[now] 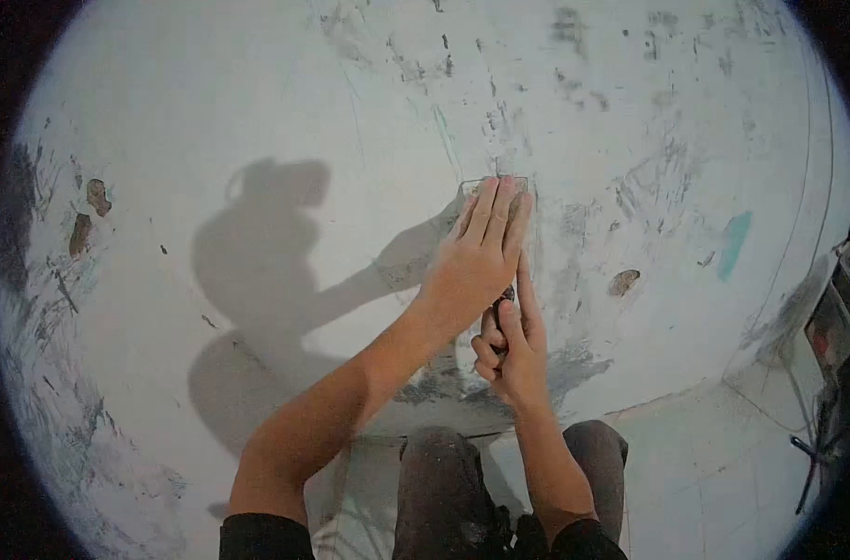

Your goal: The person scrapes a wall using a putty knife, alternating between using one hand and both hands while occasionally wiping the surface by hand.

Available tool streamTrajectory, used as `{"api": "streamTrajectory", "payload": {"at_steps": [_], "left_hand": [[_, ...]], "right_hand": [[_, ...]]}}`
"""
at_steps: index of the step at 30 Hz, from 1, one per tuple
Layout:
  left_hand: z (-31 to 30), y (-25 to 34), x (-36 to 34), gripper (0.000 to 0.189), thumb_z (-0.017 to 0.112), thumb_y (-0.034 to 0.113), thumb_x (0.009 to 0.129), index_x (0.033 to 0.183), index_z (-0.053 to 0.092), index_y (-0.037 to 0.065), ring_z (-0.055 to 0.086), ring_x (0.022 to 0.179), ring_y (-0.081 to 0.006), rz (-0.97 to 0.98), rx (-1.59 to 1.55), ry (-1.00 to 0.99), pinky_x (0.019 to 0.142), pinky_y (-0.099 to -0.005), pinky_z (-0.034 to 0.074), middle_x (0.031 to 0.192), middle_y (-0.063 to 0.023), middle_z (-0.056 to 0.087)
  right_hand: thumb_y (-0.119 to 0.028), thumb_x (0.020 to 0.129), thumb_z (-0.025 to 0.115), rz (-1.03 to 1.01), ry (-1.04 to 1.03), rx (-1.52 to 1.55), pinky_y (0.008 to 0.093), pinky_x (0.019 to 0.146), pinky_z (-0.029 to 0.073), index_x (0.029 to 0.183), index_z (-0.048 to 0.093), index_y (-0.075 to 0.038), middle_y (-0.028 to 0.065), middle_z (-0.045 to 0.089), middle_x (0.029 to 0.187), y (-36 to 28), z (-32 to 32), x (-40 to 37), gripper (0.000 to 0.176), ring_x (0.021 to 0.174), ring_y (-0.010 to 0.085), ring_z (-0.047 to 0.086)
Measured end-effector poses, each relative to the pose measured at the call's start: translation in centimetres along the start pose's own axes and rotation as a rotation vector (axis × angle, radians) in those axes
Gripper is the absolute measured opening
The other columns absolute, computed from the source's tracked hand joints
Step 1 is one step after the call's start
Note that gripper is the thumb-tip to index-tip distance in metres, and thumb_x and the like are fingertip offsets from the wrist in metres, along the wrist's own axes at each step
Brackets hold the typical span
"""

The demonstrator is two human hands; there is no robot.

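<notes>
While right hand clamps scraper by handle, left hand lies flat, fingers together, pressing blade onto scuffed wall. Long axis six-to-twelve, blade at twelve o'clock, left hand nearer.

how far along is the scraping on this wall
Done: the wall carries scrape streaks widely. In hand: the right hand grips the scraper handle, the left hand presses its blade flat. Left: brown patches and a teal patch remain.
</notes>
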State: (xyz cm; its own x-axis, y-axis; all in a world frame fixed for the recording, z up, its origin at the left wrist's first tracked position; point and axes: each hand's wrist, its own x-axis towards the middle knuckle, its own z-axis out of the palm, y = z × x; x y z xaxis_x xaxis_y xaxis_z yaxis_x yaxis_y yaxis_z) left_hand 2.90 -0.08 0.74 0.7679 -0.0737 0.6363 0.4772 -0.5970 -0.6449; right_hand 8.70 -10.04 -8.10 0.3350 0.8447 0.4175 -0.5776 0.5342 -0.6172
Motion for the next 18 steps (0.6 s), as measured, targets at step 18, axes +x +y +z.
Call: {"api": "streamTrajectory", "payload": {"at_steps": [18], "left_hand": [[-1.4, 0.3, 0.2, 0.071, 0.064, 0.012, 0.086, 0.148, 0.038, -0.009, 0.042, 0.141, -0.0422, -0.049, -0.057, -0.062, 0.116, -0.0456, 0.040, 0.150, -0.0299, 0.042]], "right_hand": [[-0.023, 0.111, 0.043, 0.008, -0.041, -0.067, 0.0223, 0.039, 0.021, 0.165, 0.013, -0.018, -0.0061, 0.026, 0.064, -1.3, 0.9, -0.7, 0.061, 0.045, 0.0041, 0.023]]}}
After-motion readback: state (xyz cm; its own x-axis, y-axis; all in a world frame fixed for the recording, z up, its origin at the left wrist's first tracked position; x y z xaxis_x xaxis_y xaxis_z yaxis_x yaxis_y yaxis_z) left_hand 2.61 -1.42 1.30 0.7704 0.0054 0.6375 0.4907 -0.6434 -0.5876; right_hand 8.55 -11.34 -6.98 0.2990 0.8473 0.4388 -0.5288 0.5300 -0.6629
